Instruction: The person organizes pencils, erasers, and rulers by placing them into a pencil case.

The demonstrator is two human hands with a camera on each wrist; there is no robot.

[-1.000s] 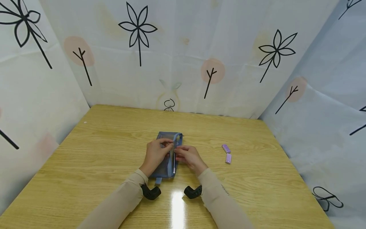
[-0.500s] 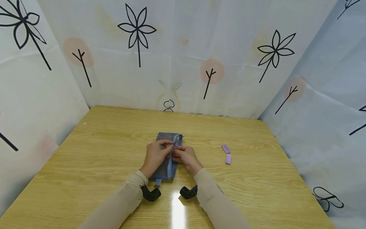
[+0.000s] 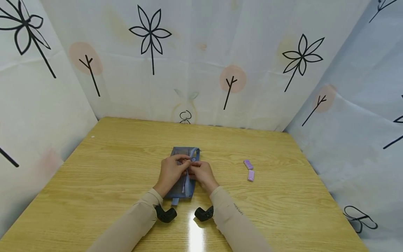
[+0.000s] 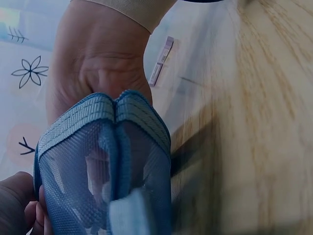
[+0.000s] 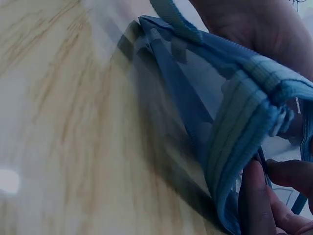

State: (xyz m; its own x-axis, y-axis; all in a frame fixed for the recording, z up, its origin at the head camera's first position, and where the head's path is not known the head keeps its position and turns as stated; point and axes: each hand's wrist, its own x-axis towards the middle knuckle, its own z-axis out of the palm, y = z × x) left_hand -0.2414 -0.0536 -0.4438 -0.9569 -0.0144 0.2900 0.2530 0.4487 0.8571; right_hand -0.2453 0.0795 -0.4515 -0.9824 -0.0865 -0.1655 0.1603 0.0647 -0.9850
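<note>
A blue mesh zip pouch point(image 3: 177, 191) lies lengthwise on the table, its zip side facing right. My left hand point(image 3: 170, 171) grips the pouch near its opening, thumb and fingers bent at the edge. Right beside it, my right hand point(image 3: 203, 174) pinches a thin pen-like stick point(image 3: 183, 187) at the zip, and most of the stick shows against the mesh. In the right wrist view, fingers point(image 5: 257, 200) press together at a dark slim edge behind the pouch's webbed end. The left wrist view shows the pouch point(image 4: 78, 171) end-on, with its fabric tab point(image 4: 129, 213).
Two small purple blocks point(image 3: 251, 175) lie to the right on the wooden table point(image 3: 283, 196). Black wrist cameras point(image 3: 166, 214) hang below both sleeves. White printed cloth point(image 3: 201, 70) walls in the back and sides. A tiny white speck point(image 3: 92, 137) sits at far left.
My right hand has moved left, taking the thin stick from the zip's right edge into the pouch opening. My left hand has stayed on the pouch.
</note>
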